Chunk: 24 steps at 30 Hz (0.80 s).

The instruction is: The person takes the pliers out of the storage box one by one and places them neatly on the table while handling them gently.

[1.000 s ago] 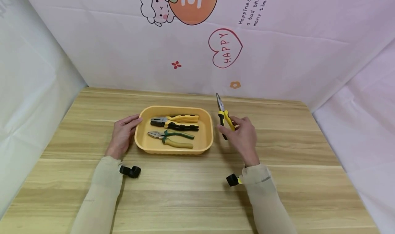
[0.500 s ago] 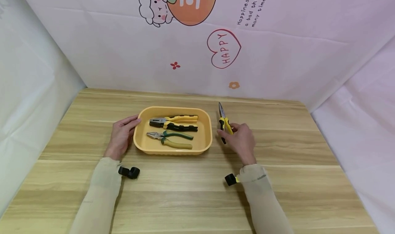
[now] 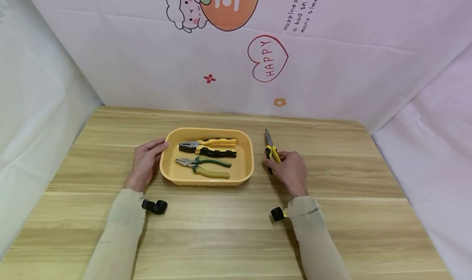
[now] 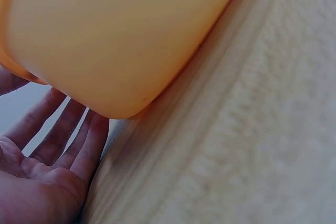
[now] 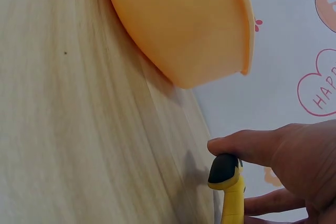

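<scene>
My right hand [image 3: 291, 169] holds needle-nose pliers [image 3: 269, 141] by their yellow and black handles, to the right of a pale orange plastic bin [image 3: 253, 153]. The handles are spread slightly and the pointed tip faces the back. In the right wrist view, the thumb rests by a black and yellow handle end [image 5: 224, 170] close over the table. My left hand [image 3: 144, 164] holds the bin's left end, thumb over the rim and fingers along the outer wall. Inside lie yellow and black combination pliers [image 3: 217, 141] and, nearer me, pliers with green and tan handles [image 3: 214, 174].
The bin stands on a wood-grain table [image 3: 221, 235]. A white printed cloth [image 3: 147, 62] rises along the table's back edge, with more white cloth at both sides. Small black cameras [image 3: 159, 207] stick out from both wrists.
The right hand has come down toward the table and slightly nearer me with the needle-nose pliers. The left hand keeps its hold and the bin stays in place.
</scene>
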{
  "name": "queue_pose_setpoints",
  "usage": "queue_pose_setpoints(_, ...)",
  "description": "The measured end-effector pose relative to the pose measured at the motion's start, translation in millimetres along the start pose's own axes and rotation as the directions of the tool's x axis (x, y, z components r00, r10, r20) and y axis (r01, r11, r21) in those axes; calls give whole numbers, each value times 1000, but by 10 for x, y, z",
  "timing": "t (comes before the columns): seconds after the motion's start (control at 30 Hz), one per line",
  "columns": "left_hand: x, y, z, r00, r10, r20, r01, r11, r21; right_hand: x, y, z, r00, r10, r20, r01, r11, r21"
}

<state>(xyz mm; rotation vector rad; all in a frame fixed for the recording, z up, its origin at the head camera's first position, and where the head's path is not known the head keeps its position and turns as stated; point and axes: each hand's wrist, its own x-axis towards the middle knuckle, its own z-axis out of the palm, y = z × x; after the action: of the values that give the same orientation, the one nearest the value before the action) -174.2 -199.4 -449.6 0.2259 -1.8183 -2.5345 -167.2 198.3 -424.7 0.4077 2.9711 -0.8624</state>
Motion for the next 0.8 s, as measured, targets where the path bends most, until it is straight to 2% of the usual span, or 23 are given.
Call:
queue_pose_setpoints(0.43,5,-16,3,1000,4,4,-3,1000,-30,4,7,14,1000,24,7,-24,999,-33)
queue_pose_setpoints(0.8,6,-17,4,1000,12,3,-12,999,-39,10,1,41,1000,1,-6,-1,998,-55)
